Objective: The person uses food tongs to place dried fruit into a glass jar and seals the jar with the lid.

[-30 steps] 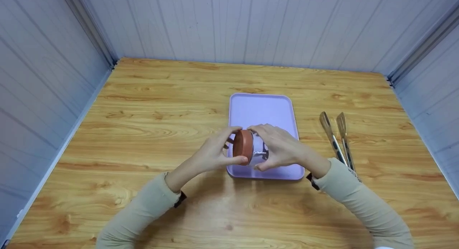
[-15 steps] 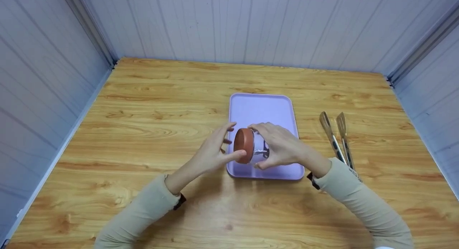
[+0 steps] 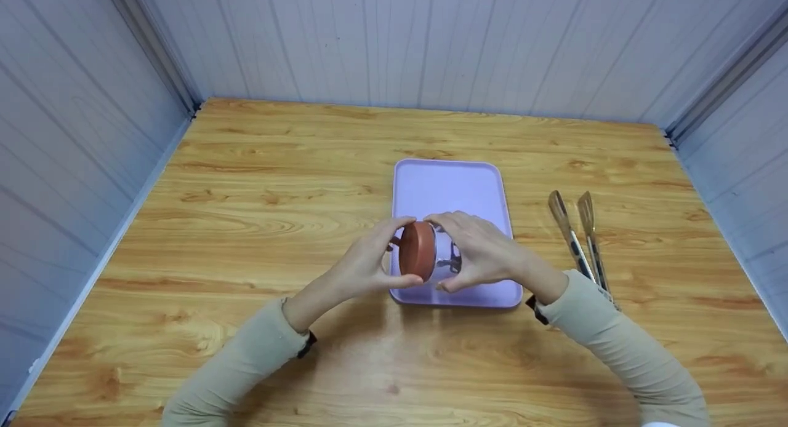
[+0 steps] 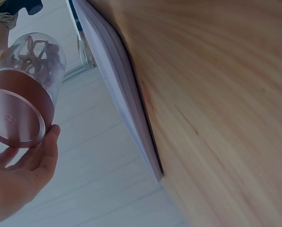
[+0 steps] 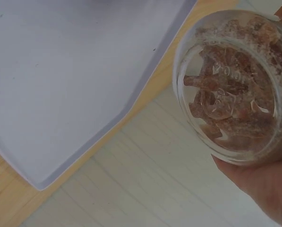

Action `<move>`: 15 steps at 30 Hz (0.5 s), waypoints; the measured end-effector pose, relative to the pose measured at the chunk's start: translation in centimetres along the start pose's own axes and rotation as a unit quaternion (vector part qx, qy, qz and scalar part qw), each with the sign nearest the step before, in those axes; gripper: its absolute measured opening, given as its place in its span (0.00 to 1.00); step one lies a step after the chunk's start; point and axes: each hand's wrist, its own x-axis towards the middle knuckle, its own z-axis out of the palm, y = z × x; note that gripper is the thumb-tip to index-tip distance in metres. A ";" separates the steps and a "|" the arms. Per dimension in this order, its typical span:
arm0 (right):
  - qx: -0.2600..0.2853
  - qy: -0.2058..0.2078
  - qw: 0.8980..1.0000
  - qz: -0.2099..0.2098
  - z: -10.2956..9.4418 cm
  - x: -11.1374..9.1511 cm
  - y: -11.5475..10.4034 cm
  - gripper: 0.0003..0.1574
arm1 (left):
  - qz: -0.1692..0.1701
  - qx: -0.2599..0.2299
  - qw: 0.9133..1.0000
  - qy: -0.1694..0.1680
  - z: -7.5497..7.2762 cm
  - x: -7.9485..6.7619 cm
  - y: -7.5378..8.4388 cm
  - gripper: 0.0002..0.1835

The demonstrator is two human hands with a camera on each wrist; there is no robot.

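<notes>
Over the lilac tray [image 3: 452,187], a clear jar [image 5: 230,94] with a reddish-brown lid [image 3: 417,251] lies on its side in the air, lid toward the left. My right hand [image 3: 483,251] grips the jar's body near its base. With thumb and fingers spread around the lid's rim, my left hand [image 3: 369,261] holds the lid, which sits on the jar's mouth. Brown dried pieces [image 5: 226,85] dusted with white show through the base in the right wrist view. In the left wrist view the fingertips [image 4: 53,135] are at the lid's edge.
Two metal-and-wood-coloured tongs or spatula-like utensils [image 3: 578,239] lie right of the tray, partly behind the right sleeve. The wood-grain table [image 3: 277,168] is bounded by pale panel walls [image 3: 394,45] at the back and both sides.
Half a second ago the left fingers were lifted off the lid; now they close around its rim again. The lid has turned or tilted slightly. The right hand stays nearly still on the jar.
</notes>
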 end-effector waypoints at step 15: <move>-0.026 0.003 1.000 0.003 0.0 -0.1 -0.3 0.58 | -0.108 -0.044 0.993 -0.006 0.1 -0.1 0.8 0.41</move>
